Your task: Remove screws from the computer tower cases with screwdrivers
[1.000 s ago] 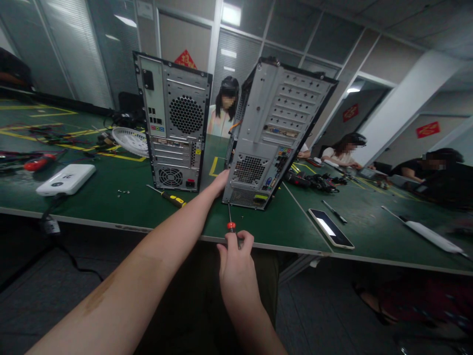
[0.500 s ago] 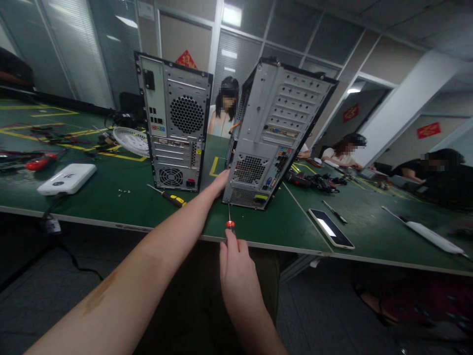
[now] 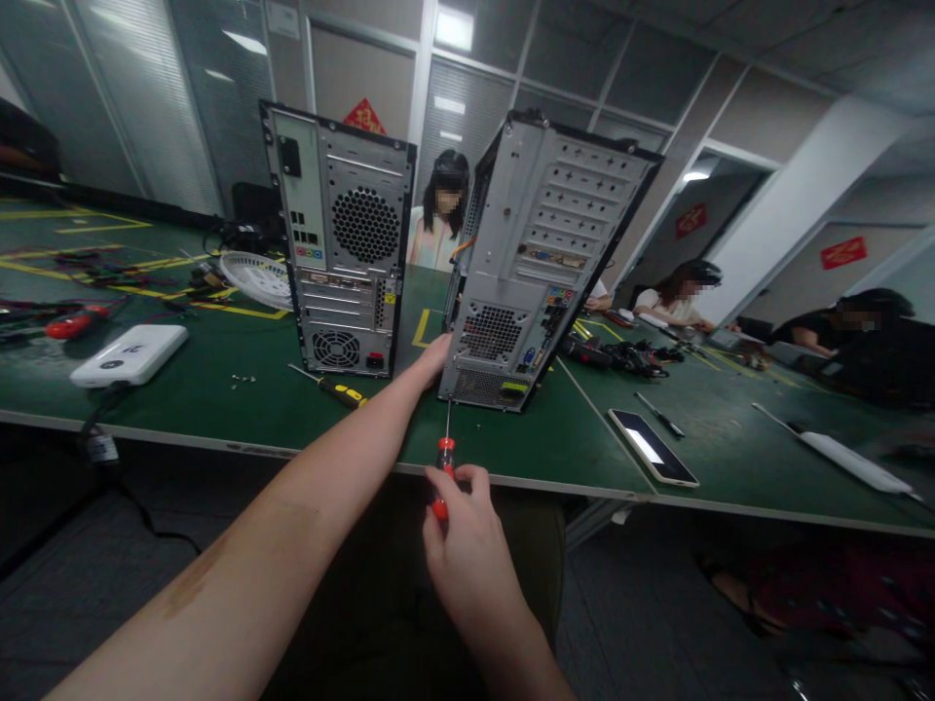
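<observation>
A grey computer case (image 3: 504, 282) stands upright on the green table, its rear panel facing me. My left hand (image 3: 438, 356) is at the case's lower left side; its fingers are hidden behind the edge. In my right hand (image 3: 462, 516) is a red and black screwdriver (image 3: 446, 446), held by its handle between thumb and fingers. The screwdriver's tip meets the bottom left corner of the case's rear panel. A second computer case (image 3: 351, 243) stands to the left, and a yellow and black screwdriver (image 3: 343, 391) lies in front of it.
A white power bank (image 3: 130, 356) and small screws (image 3: 243, 380) lie at the left, a white basket (image 3: 255, 277) behind. On the right are a phone (image 3: 653, 448), a thin tool (image 3: 659, 416) and a white-handled tool (image 3: 854, 465). People sit across the table.
My right hand has loosened and shifted its fingers on the screwdriver handle, showing more of it. The handle has swung slightly left. My left hand stays by the case.
</observation>
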The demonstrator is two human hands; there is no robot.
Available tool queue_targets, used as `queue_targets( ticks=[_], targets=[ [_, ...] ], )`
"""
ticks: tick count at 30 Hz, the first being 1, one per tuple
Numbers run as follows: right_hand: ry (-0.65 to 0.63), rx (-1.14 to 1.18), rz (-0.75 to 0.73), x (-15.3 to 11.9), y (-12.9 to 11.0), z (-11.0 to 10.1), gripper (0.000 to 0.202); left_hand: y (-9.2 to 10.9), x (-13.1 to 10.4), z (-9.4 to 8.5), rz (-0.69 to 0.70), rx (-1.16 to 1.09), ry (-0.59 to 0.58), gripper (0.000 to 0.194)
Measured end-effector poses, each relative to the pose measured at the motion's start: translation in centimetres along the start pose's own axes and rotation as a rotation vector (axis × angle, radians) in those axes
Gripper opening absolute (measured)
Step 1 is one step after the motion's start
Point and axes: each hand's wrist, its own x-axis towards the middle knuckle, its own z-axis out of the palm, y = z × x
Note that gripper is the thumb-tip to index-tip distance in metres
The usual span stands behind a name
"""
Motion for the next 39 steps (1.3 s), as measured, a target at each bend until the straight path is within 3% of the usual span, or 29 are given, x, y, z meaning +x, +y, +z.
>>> queue_targets(
  ticks=[5,14,18,24,28,34,39],
  targets=[
    [-0.009,-0.01,-0.015,-0.02,0.32,0.02,0.044,0.09,-0.07,-0.01,-0.022,-0.022,-0.04,0.036],
    [-0.017,0.028,-0.002,0.2,0.12,-0.36,0.044,-0.31,0.34,0.05,-0.016,-0.01,-0.024,0.035],
    [-0.044,0.073,-0.002,0.35,-0.12,-0.78,0.035,-0.19,0.11,0.05,-0.011,-0.012,-0.002,0.037],
    [0.064,0.056,-0.02,0.1,-0.31,-0.9,0.027,0.28,-0.29,0.06,-0.036,-0.007,-0.013,0.034],
    [0.051,0.04,-0.047,-0.06,-0.03,-0.85,0.025,0.15,-0.16,0.04,-0.043,-0.019,-0.007,0.037],
    [-0.034,-0.003,-0.045,-0.04,0.09,-0.65,0.042,-0.16,0.18,-0.05,-0.037,-0.02,-0.026,0.037],
    [-0.05,-0.088,-0.027,-0.07,-0.13,-0.75,0.037,-0.31,0.43,-0.01,-0.013,-0.015,-0.024,0.033]
  ],
)
